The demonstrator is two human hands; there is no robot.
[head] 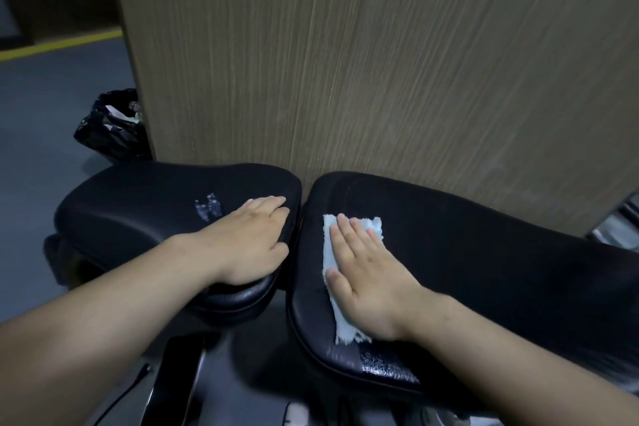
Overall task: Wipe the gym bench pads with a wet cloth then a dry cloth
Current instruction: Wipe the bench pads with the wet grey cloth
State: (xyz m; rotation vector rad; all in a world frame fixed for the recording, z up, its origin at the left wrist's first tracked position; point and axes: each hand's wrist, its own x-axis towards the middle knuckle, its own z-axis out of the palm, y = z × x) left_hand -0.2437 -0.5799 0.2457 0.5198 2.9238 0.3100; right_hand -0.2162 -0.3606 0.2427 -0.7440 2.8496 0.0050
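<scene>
Two black padded bench pads lie side by side with a narrow gap between them. My right hand (pixel 366 273) lies flat with straight fingers on a pale blue cloth (pixel 375 228), pressing it onto the near left part of the right pad (pixel 484 270). My left hand (pixel 249 239) rests on the right edge of the left pad (pixel 138 211), fingers bending over the rim toward the gap. A small worn patch (pixel 208 208) shows on the left pad just left of that hand.
A tall wood-grain panel (pixel 380 62) stands right behind both pads. A bin with a black bag (pixel 114 128) sits on the grey floor at the left, by the panel's corner. Dark metal frame parts (pixel 176 380) lie below the pads.
</scene>
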